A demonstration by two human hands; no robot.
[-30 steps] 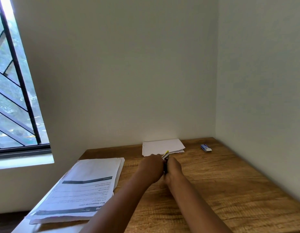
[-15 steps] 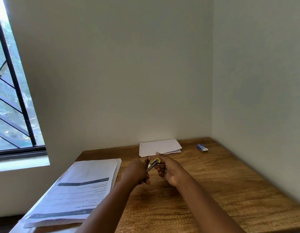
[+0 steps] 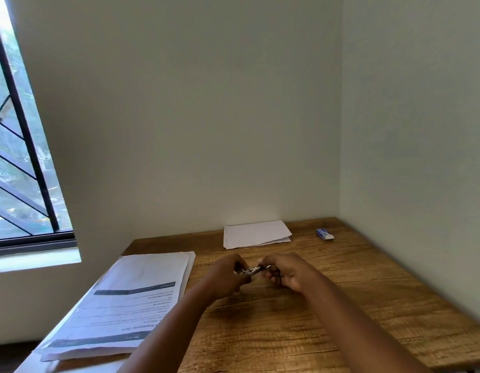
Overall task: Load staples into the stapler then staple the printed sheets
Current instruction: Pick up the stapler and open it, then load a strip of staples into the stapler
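- Since a second ago, the left hand [image 3: 225, 275] and right hand [image 3: 284, 273] have lifted the stapler [image 3: 251, 271] off the desk [image 3: 327, 305] and pulled it open; loading looks under way.
- The fingers of both hands pinch the stapler's ends, nearer than the blank sheets [image 3: 256, 234].
- Printed sheets [image 3: 131, 300] lie to its left, unstapled.
- The staple box [image 3: 324, 234] sits at the far right.
- Whether staples are inside is too small to tell.

Wooden table [image 3: 354, 305] in room corner, pale walls [image 3: 206, 117] behind and right. Barred window [image 3: 21, 157] far left. Small blue-white box [image 3: 324, 234] near far right corner, contents unreadable. Blank folded paper [image 3: 256, 234] far centre.
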